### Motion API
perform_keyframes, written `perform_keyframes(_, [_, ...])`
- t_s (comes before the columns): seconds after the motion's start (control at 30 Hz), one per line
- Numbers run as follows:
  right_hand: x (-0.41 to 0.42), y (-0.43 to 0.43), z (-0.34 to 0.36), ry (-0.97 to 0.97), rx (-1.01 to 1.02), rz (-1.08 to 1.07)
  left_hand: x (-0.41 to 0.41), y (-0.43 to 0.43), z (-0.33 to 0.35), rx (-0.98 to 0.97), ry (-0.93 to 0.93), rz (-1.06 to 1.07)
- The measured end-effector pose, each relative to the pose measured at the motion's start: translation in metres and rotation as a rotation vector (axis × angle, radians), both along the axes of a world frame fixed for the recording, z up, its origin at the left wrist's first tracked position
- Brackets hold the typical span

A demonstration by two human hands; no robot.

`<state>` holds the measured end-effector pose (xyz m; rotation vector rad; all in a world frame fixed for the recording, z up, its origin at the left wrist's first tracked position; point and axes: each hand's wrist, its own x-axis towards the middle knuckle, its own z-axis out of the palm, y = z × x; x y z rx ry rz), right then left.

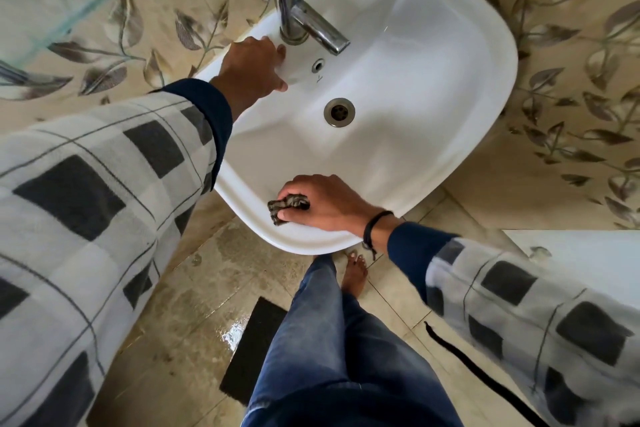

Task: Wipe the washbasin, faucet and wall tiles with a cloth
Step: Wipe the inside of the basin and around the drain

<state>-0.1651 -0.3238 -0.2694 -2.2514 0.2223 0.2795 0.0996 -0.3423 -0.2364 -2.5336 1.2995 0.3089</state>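
Step in hand: basin wipe, front rim. R hand [325,204] grips dark wadded cloth [285,206], pressed on near rim of washbasin [450,97]. L hand [254,68] rests on rear deck by faucet [304,17], fingers relaxed, holding nothing; prob. bracing. Next: sweep cloth along rim w/ steady pressure, then into bowl. Faucet and wall tiles [138,28] prob. not yet done.

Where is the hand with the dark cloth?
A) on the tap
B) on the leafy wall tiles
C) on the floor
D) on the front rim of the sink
D: the right hand holds the cloth against the near rim of the washbasin, well away from the faucet.
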Motion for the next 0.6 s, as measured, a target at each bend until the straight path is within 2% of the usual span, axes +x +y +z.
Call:
perform_keyframes(0.1, [-0.007,0.011,-0.007,-0.077,-0.063,-0.067,-0.001,0.001,-0.002,0.0,0.007,0.013])
perform_keyframes(0.23, [-0.012,0.007,-0.003,-0.036,0.042,-0.018,-0.004,0.001,0.0,-0.004,0.014,0.02])
perform_keyframes(0.43, [-0.019,0.006,0.001,-0.02,0.063,0.075,-0.007,0.003,-0.001,-0.007,0.039,0.05])
perform_keyframes(0.6, [-0.015,0.003,0.005,0.009,0.094,0.064,-0.019,0.006,0.008,0.084,-0.004,-0.021])
